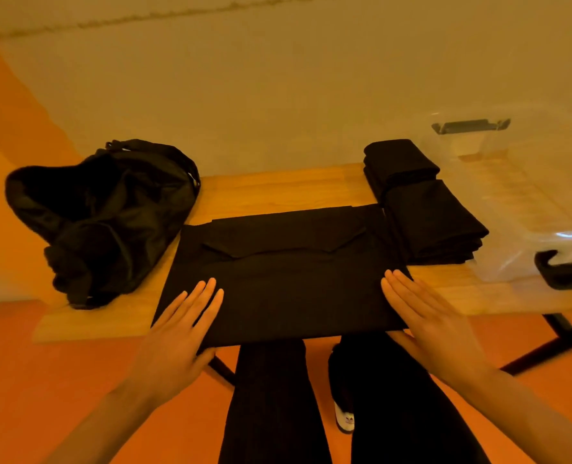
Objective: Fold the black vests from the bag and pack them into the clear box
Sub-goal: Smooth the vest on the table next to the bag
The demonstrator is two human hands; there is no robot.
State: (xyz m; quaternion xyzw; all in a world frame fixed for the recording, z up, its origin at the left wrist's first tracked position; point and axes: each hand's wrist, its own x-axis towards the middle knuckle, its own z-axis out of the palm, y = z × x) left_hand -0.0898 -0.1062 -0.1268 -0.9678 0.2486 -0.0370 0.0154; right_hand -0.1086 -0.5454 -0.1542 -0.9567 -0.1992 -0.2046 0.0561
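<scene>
Spread on wooden table point(277, 185): half-folded black vest point(284, 279), long axis running left hand point(180, 329) to right hand point(425, 323).
Stood clear box point(529, 195) beyond the right hand, folded vests point(428, 216) between; black bag point(100, 219) beyond the left. Lay open-palmed on the vest's near corners, fingers straight, gripping nothing. Looked matte, limp, flaps turned inward.

cam: one, on your head | looks: forward and down, over the near edge of the table point(277, 192) | how near: close, your left hand point(180, 329) and right hand point(428, 326) fill the low part, your legs point(271, 396) under them | wide: bag point(103, 222) at left, box point(529, 195) at right, cut by the edge | top: wall point(277, 78)
</scene>
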